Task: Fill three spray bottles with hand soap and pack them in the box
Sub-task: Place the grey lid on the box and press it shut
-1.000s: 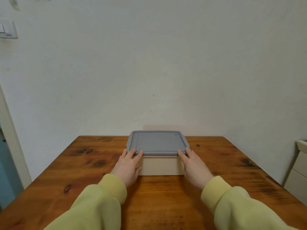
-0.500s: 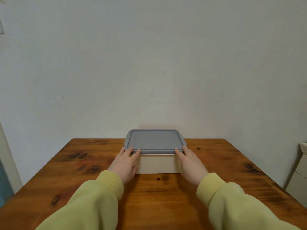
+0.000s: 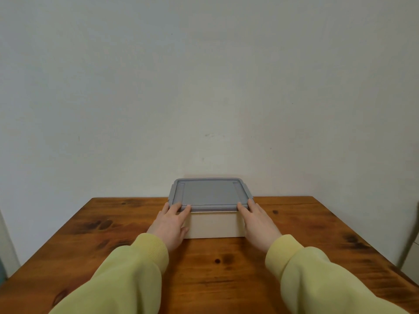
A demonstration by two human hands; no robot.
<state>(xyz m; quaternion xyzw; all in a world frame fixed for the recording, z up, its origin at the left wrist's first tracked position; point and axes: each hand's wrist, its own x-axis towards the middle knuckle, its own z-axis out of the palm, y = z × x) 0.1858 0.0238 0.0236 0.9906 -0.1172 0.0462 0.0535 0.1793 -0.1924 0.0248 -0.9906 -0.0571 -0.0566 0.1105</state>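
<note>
A cream storage box with a grey lid sits at the far middle of a wooden table, against the wall. The left hand and right hand press spread fingertips on the lid's near corners, probably seating or prising it. Bare tabletop lies either side; no bottles visible

One box, one lid, one table, two hands: left, right

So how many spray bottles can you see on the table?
0. Only the box with its grey lid on stands on the table; bottles may be hidden inside it.
</note>
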